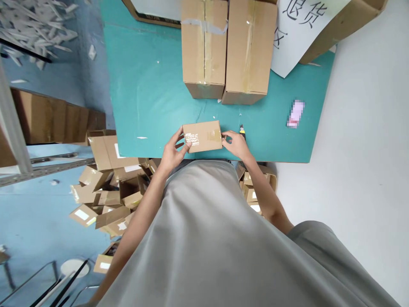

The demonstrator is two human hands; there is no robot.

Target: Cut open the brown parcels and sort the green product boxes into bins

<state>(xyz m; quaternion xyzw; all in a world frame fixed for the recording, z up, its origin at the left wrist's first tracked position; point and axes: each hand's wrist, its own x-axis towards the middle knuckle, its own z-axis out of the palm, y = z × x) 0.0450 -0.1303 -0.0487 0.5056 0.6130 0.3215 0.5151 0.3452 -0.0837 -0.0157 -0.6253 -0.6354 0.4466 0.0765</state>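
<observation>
A small brown cardboard box (206,138) sits at the near edge of the green table, with printed white marks on its left part and a strip of tape near its right end. My left hand (174,149) grips the box's left end, thumb on top and fingers along the far side. At the opposite end my right hand (234,143) is closed in a pinch against the box's right edge. A utility knife (242,130) with a black and yellow body lies just beyond my right hand, partly hidden by it.
Two large taped cartons (204,51) stand side by side at the back of the green table (143,94). Right of them hangs a white paper sign (297,34). A pixelated pink item (295,114) lies on the right. Opened boxes (108,192) pile up on the floor at left.
</observation>
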